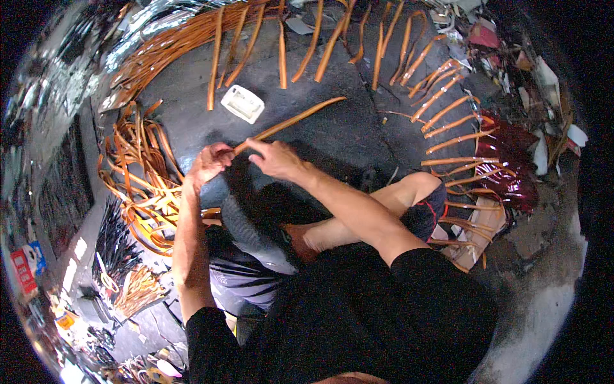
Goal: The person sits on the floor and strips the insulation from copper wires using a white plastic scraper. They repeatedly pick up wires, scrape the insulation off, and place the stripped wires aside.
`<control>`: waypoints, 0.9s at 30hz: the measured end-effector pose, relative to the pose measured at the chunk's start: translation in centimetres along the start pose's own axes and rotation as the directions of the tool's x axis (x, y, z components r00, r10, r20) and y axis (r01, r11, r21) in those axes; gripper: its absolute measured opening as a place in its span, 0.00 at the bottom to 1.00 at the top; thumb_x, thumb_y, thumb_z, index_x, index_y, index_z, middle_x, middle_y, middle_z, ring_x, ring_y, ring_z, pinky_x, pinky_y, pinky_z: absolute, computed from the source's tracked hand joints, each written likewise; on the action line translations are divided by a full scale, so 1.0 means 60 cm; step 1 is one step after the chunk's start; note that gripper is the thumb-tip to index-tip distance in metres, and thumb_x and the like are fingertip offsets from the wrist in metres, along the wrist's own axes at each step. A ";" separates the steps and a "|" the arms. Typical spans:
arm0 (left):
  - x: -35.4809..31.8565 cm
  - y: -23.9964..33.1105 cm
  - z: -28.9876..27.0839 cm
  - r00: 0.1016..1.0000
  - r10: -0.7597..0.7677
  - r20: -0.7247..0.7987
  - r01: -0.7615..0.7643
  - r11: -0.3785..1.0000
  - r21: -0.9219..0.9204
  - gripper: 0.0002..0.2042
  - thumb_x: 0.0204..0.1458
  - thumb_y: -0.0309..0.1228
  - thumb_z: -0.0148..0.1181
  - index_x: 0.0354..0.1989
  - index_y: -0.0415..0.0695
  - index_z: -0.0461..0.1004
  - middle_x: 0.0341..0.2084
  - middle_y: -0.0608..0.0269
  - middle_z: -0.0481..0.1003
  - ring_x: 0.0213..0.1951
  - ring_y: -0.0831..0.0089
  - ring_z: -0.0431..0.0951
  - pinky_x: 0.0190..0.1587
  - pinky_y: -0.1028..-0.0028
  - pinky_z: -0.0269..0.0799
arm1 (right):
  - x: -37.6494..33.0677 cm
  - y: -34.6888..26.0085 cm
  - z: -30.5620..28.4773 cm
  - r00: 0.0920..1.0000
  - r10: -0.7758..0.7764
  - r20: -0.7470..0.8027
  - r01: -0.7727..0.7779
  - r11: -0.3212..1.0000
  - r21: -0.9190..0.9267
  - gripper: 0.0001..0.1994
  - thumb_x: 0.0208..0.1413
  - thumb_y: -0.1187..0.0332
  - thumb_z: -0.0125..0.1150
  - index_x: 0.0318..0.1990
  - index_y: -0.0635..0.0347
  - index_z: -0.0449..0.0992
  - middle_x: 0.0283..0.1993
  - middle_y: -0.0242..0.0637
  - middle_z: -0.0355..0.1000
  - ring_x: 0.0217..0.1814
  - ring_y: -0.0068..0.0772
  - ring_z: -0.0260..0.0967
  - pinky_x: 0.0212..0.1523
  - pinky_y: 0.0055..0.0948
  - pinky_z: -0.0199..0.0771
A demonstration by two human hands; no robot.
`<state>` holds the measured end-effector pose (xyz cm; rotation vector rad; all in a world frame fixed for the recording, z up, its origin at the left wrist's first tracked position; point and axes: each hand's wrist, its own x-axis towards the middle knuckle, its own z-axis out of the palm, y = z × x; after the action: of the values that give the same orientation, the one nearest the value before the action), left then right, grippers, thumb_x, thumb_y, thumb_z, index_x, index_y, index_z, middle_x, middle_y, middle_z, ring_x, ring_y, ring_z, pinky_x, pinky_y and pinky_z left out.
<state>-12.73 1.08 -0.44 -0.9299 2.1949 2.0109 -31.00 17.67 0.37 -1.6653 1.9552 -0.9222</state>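
A long brown leather-like strip point(304, 116) slants up to the right in front of me, its far tip tapering to a point. My left hand point(212, 162) pinches the strip's near end between curled fingers. Close beside it, my right hand point(279, 159) has its thumb and index finger on the strip a little further along; its other fingers are folded. Just beyond the hands sits a small white rectangular tray point(243, 104), with what looks like a pale substance inside.
Similar brown strips point(441, 102) lie spaced in an arc from the far side round to my right. A tangled heap of strips point(144, 173) is at my left, a long bundle point(185, 48) at far left. Black strips point(118, 240) lie lower left. Dark red plastic point(511, 160) and scraps edge the right.
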 end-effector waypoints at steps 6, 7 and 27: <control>0.042 0.018 0.013 0.999 -0.043 -0.021 0.046 0.990 0.130 0.20 0.48 0.36 0.59 0.47 0.37 0.73 0.32 0.64 0.76 0.32 0.75 0.75 0.34 0.76 0.72 | 0.092 -0.004 -0.122 0.989 -0.100 -0.112 0.064 0.955 -0.290 0.20 0.45 0.62 0.68 0.48 0.55 0.74 0.49 0.43 0.66 0.54 0.45 0.63 0.52 0.45 0.63; 0.051 0.019 0.012 1.000 -0.025 0.004 0.025 0.995 0.092 0.20 0.49 0.36 0.59 0.48 0.38 0.73 0.32 0.64 0.76 0.31 0.75 0.75 0.34 0.76 0.72 | 0.107 0.004 -0.125 0.982 -0.164 -0.092 0.114 0.907 -0.405 0.20 0.44 0.63 0.68 0.47 0.54 0.74 0.51 0.42 0.63 0.58 0.46 0.59 0.56 0.46 0.58; 0.110 0.065 0.052 0.988 0.028 0.153 -0.038 0.997 0.062 0.13 0.55 0.31 0.53 0.48 0.41 0.72 0.32 0.67 0.75 0.32 0.78 0.73 0.35 0.77 0.70 | -0.065 0.086 -0.189 0.860 0.477 0.179 -0.485 0.657 0.577 0.29 0.64 0.68 0.47 0.70 0.37 0.46 0.31 0.38 0.72 0.23 0.25 0.70 0.23 0.28 0.75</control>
<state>-21.02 1.23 -0.07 -0.7121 2.1935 1.9400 -41.57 24.28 4.19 -0.7239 1.6911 -1.1445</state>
